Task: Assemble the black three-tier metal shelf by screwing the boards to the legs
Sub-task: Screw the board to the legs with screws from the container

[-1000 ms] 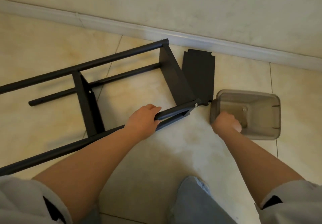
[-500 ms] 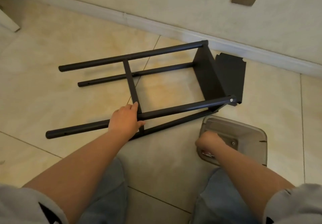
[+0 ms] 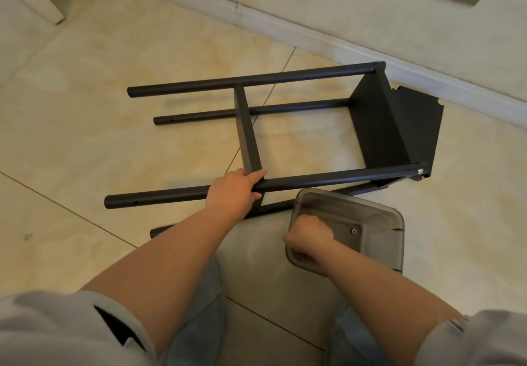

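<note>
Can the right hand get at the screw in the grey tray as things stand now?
Probably yes: the right hand is already inside the tray, and the screw lies uncovered beside it.

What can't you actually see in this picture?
Head view only:
- Whatever the right hand holds in the grey tray: hidden by its curled fingers.
- The fourth leg: mostly hidden by the left hand and forearm.
- The loose board: partly behind the shelf frame.
</note>
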Available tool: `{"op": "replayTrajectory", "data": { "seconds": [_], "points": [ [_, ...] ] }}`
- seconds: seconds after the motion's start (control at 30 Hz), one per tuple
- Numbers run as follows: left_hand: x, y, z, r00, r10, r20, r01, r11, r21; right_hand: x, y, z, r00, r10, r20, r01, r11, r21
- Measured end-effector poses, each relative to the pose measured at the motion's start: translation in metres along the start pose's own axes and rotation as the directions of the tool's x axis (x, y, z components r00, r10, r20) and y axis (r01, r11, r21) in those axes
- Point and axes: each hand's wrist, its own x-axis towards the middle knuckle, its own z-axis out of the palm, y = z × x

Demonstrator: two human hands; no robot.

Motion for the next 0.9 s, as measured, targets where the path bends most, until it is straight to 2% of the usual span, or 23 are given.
{"op": "replayTrajectory", "data": {
  "seconds": [0.17, 0.37, 0.63, 0.7, 0.8, 0.9],
  "points": [
    [0.01, 0.0, 0.0, 0.999, 0.026, 0.024, -0.026, 1.0, 0.007, 0.008, -0.011, -0.001, 1.0, 0.01, -0.026, -0.008, 0.997, 0.081],
    [0.029, 0.003, -0.004, 1.0, 0.023, -0.013, -0.023, 0.999, -0.028, 0.015, -0.017, -0.009, 0.997, -0.047, -0.06, 0.049, 0.998, 0.04],
    [0.054, -0.001, -0.007, 0.999, 0.023, -0.038, -0.025, 0.999, -0.048, 0.044, -0.034, -0.025, 0.995, -0.041, -0.096, 0.052, 0.991, 0.121],
    [0.06, -0.005, -0.006, 0.998, 0.007, -0.068, -0.012, 0.997, -0.071, 0.051, -0.033, -0.027, 0.991, -0.081, -0.102, 0.096, 0.983, 0.156],
    [0.062, -0.012, 0.0, 0.996, 0.016, -0.092, -0.026, 0.994, -0.103, 0.057, -0.012, -0.028, 0.96, -0.263, -0.092, 0.277, 0.934, 0.227],
    [0.061, -0.016, 0.005, 0.995, 0.041, -0.093, -0.052, 0.992, -0.117, 0.067, 0.025, -0.028, 0.942, -0.309, -0.128, 0.327, 0.931, 0.162]
  ]
}}
